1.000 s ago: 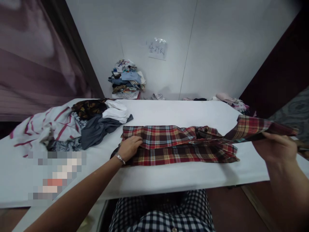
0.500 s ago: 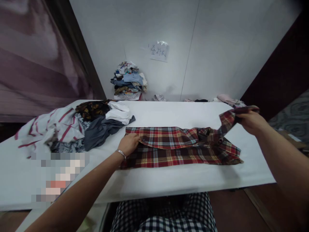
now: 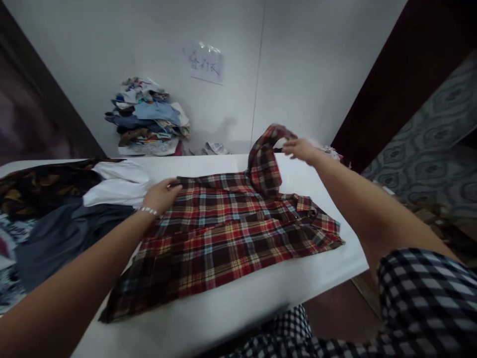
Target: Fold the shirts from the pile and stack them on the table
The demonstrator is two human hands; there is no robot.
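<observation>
A red, brown and cream plaid shirt [image 3: 219, 228] lies spread across the table, its collar end toward the right. At the shirt's far left corner, my left hand [image 3: 161, 195] is closed on the hem edge. My right hand [image 3: 302, 150] is up above the far right side, its fingers at the end of a raised sleeve [image 3: 265, 166]. That sleeve arches in the air and hangs in a loop over the shirt. The fingertips of the right hand are slightly blurred, but the cuff appears pinched between them.
Left of the shirt lie a dark grey garment [image 3: 63, 238], a white one [image 3: 115, 186] and a dark patterned one [image 3: 44, 184]. A tall pile of folded clothes [image 3: 149, 119] stands against the wall, below a handwritten paper sign [image 3: 206, 64]. The white table [image 3: 328, 268] ends at the right.
My left hand has carried the hem edge away from me, unfolding the shirt wider. The right hand has swung the sleeve up and to the far side. The view has shifted right.
</observation>
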